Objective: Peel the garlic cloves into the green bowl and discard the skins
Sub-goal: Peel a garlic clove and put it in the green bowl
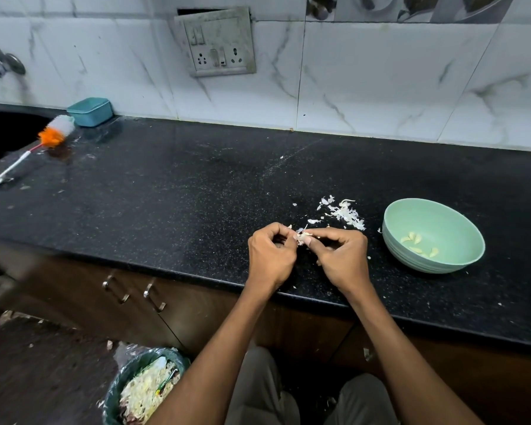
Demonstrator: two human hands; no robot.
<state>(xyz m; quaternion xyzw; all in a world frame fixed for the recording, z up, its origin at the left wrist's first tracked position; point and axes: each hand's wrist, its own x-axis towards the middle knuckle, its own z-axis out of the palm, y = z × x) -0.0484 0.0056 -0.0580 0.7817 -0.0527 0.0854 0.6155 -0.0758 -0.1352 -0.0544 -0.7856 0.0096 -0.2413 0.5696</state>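
Head view shows the left hand (272, 256) and the right hand (341, 256) close together over the black counter (166, 194), both with fingers curled tight, pinching one small garlic clove (303, 237) between them. The green bowl (432, 262) sits off to the right with a few peeled cloves (417, 242) inside, so the right hand is nearer to it and looks best placed to drop the clove in. A pile of skins (344, 213) lies just behind the hands, and the bin (129, 375) waits down on the floor to the left.
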